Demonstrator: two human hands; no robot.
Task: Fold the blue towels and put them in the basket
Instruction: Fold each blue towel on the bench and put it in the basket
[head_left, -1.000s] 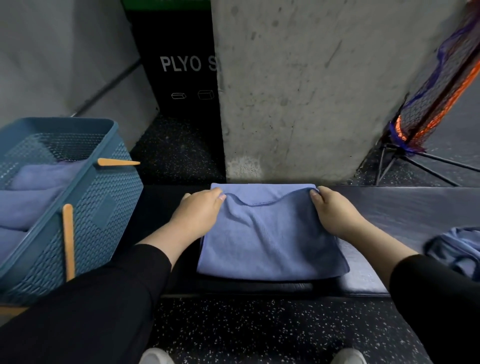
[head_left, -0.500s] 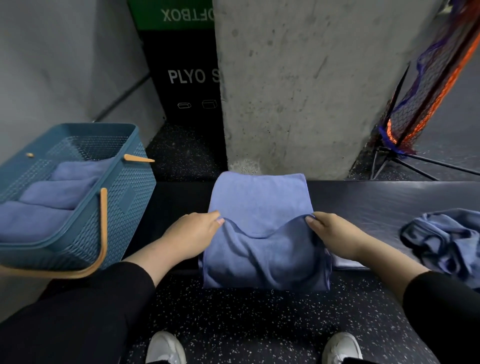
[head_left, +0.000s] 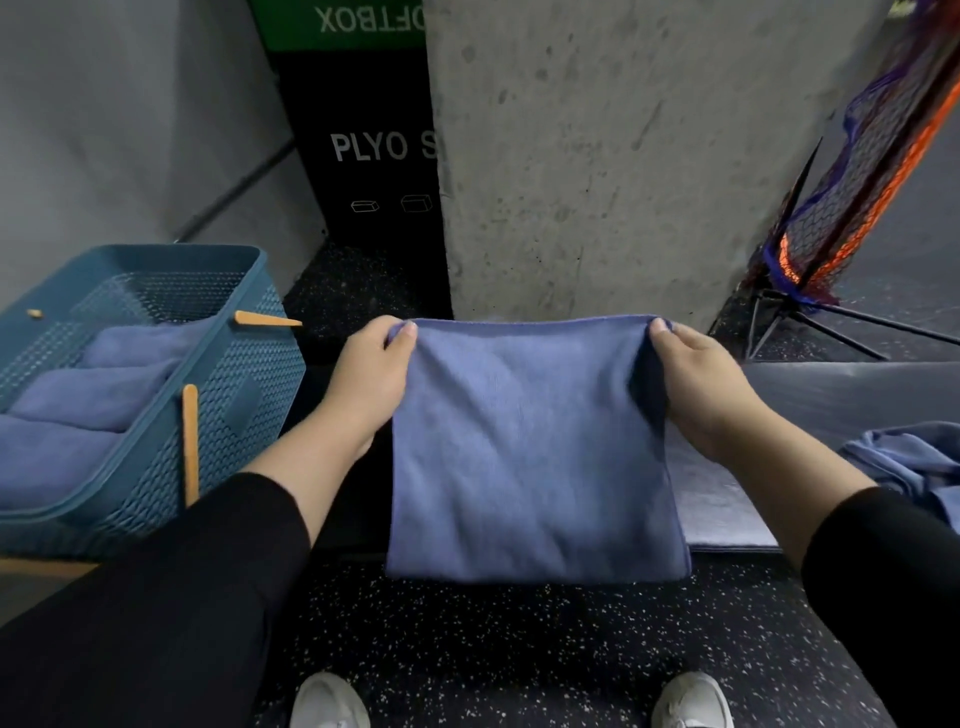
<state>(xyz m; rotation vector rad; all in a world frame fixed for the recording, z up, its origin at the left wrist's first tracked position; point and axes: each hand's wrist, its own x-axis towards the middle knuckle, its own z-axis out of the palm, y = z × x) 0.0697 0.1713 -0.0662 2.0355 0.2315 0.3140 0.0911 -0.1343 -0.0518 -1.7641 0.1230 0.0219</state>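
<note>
A blue towel (head_left: 530, 457) hangs folded in front of me, its lower edge past the front of the dark bench (head_left: 841, 389). My left hand (head_left: 371, 376) pinches its top left corner and my right hand (head_left: 696, 384) pinches its top right corner, stretching the top edge straight. At the left stands a teal plastic basket (head_left: 244, 395) with orange handles, holding several folded blue towels (head_left: 88, 395). A crumpled blue towel (head_left: 904, 462) lies on the bench at the right edge.
A concrete pillar (head_left: 597, 156) rises right behind the bench. Left of it stands a black box marked PLYO (head_left: 374, 150). A netted frame (head_left: 862, 171) leans at the right. A pale flat cloth (head_left: 717, 504) lies on the bench under the held towel. Speckled floor and my shoes are below.
Both hands lifted the towel's near edge from the bench and raised it, so the towel now hangs taut between them instead of lying flat. The view tilted down slightly.
</note>
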